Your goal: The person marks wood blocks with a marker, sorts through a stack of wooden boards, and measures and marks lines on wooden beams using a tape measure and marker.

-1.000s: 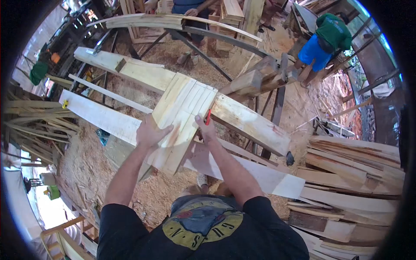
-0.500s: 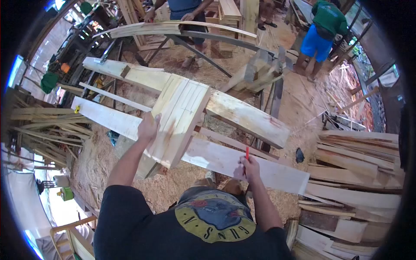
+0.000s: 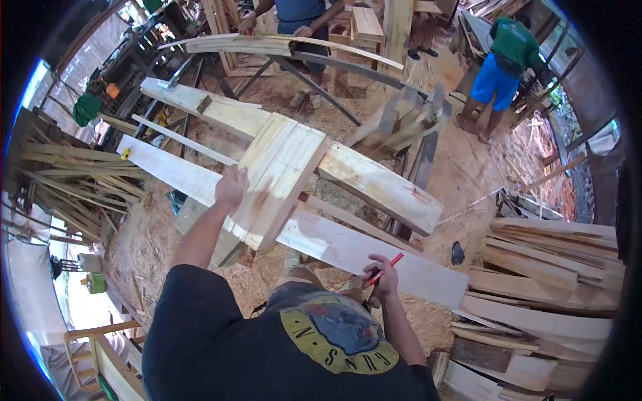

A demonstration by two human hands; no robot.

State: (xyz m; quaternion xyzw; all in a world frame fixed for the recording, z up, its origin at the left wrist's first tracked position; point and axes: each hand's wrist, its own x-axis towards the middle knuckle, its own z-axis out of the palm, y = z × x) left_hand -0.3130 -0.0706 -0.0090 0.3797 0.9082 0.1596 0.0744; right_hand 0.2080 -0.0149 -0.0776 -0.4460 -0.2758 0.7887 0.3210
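Observation:
A thick pale wooden plank [image 3: 281, 160] with pencil lines across its top lies crosswise over long boards in front of me. My left hand [image 3: 231, 189] is closed on its left edge. In my right hand [image 3: 382, 277] is a red pencil [image 3: 391, 264], tilted up to the right, over the near board. That near board [image 3: 361, 250] is long, flat and whitish, running beneath the plank. A thicker timber [image 3: 381, 180] comes out on the plank's far side, with a thin strip [image 3: 364, 222] between the two.
Stacked boards [image 3: 535, 267] fill the right side, and more strips [image 3: 73, 167] are piled at left. Across from me a person [image 3: 297, 13] stands at curved wooden pieces [image 3: 241, 45]. Another person in a green shirt [image 3: 513, 41] bends at far right. Shavings cover the floor.
My right hand has turned, so the red pencil leans to the right instead of standing upright. My left hand stays on the plank's edge. The whole view has shifted slightly.

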